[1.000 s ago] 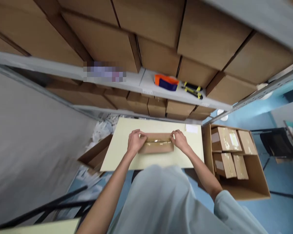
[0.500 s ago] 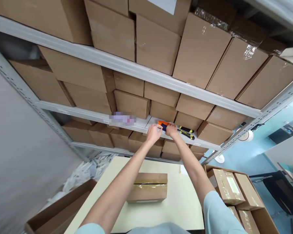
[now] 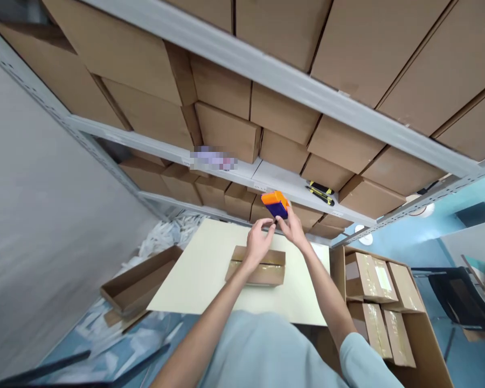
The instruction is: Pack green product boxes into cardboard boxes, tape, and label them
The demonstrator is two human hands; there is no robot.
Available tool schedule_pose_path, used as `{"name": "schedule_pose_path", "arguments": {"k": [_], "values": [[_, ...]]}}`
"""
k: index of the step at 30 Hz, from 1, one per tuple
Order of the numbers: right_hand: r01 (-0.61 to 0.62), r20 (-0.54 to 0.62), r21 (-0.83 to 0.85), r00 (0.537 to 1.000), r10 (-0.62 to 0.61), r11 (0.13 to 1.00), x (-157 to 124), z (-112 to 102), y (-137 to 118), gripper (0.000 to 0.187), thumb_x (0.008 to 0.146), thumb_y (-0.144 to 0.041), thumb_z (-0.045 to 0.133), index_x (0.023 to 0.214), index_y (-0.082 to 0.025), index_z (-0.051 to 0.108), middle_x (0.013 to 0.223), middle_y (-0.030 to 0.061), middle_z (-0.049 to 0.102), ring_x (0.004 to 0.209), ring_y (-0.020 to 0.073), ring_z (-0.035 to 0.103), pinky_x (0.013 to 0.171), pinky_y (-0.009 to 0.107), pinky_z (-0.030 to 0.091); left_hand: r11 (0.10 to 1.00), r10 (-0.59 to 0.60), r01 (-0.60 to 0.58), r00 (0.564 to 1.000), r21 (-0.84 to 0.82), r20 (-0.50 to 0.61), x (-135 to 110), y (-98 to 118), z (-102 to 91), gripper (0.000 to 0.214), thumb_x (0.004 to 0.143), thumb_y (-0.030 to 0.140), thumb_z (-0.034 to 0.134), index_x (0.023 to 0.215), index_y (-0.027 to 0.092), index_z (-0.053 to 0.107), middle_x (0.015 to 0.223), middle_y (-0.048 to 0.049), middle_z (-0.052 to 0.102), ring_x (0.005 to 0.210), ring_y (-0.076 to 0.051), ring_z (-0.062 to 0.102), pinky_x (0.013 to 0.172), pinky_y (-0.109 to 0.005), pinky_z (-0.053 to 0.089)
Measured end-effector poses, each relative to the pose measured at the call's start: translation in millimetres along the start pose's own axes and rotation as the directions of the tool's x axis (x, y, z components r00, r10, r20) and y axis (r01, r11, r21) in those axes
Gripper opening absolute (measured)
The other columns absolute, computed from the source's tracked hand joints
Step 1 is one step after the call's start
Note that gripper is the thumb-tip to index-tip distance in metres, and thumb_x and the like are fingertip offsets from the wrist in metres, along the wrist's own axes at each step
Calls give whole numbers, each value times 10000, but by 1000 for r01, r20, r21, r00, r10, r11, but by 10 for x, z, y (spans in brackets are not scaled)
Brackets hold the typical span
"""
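You have bright, even light on the bench (image 3: pixel 186 275), with dimmer boxes (image 3: pixel 210 194) beneath the shelf (image 3: pixel 283 175). Tape (image 3: pixel 271 268) glints on the carton (image 3: pixel 262 276). You get wide-angle stretching toward the edges, a soft left wall (image 3: pixel 56 215), and a pixelated patch (image 3: pixel 213 158) on the shelf.

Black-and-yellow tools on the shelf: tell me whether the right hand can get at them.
Probably not without letting go first: the right hand holds the orange-and-blue item, though nothing seems to block the black-and-yellow tools.
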State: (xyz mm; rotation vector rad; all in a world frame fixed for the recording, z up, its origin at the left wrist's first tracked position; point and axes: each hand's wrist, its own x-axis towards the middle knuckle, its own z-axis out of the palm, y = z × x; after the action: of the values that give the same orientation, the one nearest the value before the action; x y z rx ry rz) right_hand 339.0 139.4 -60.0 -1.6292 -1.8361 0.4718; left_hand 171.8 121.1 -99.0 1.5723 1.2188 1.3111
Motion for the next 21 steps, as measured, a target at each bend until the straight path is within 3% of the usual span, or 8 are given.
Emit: {"name": "schedule_pose_path", "arguments": {"k": [2, 4, 7, 11, 16, 18, 21], "values": [[2, -50, 252, 999, 11, 968, -555, 223, -1, 391, 1121, -552, 613, 1365, -247, 629, 1096, 89, 767, 1017, 294, 727, 974, 441, 632, 999, -8, 8, 1000, -41, 0, -450, -42, -94, 211, 1091, 429, 651, 1152, 242, 726, 1156, -97, 823, 1110, -260, 798, 1036, -440, 658], [-30, -62, 436, 996, 63, 899, -1004, 373, -65, 428, 1106, -618, 647, 1311, -243, 645, 1111, 81, 765, 1031, 273, 722, 973, 416, 631, 999, -22, 22, 1000, -38, 0, -799, -42, -210, 246, 1094, 472, 666, 1168, 241, 707, 1144, -94, 807, 1077, -251, 791, 1016, -428, 659], [-100, -13, 567, 991, 131, 818, -1411, 475, -200, 493, 1086, -659, 690, 1325, -228, 659, 1202, 93, 769, 1110, 261, 723, 1028, 399, 623, 999, -34, 34, 999, -3, 17, -1097, -21, -380, 286, 1096, 498, 681, 1212, 237, 701, 1177, -103, 795, 1099, -253, 781, 1018, -420, 656], [-190, 69, 550, 981, 182, 813, -1648, 535, -355, 489, 1093, -656, 679, 1330, -228, 672, 1237, 99, 768, 1206, 267, 714, 1120, 412, 606, 998, -37, 34, 997, 46, 72, -1293, 13, -524, 278, 1127, 496, 623, 1190, 239, 707, 1189, -105, 772, 1142, -262, 763, 1042, -418, 656], [-237, 115, 514, 972, 207, 825, -1780, 613, -465, 571, 1082, -699, 670, 1370, -206, 675, 1303, 121, 789, 1236, 284, 742, 1156, 438, 614, 986, -162, 155, 978, 61, 132, -1529, 79, -626, 324, 1123, 524, 577, 1207, 232, 690, 1226, -122, 738, 1121, -264, 757, 1018, -425, 676], [-216, 140, 517, 976, 167, 828, -1813, 606, -467, 582, 1081, -720, 664, 1357, -208, 694, 1275, 115, 805, 1187, 286, 760, 1116, 436, 635, 989, -147, 141, 982, 51, 117, -1580, 122, -711, 322, 1099, 523, 628, 1210, 231, 704, 1219, -119, 733, 1137, -270, 753, 1015, -430, 680], [-184, 188, 443, 976, 110, 877, -1863, 515, -442, 539, 1099, -699, 667, 1347, -222, 705, 1264, 118, 811, 1161, 286, 765, 1069, 424, 645, 996, -84, 83, 996, 22, 27, -1529, 236, -933, 409, 1083, 507, 681, 1382, 229, 704, 1355, -139, 712, 1242, -280, 741, 1039, -433, 676]]}}
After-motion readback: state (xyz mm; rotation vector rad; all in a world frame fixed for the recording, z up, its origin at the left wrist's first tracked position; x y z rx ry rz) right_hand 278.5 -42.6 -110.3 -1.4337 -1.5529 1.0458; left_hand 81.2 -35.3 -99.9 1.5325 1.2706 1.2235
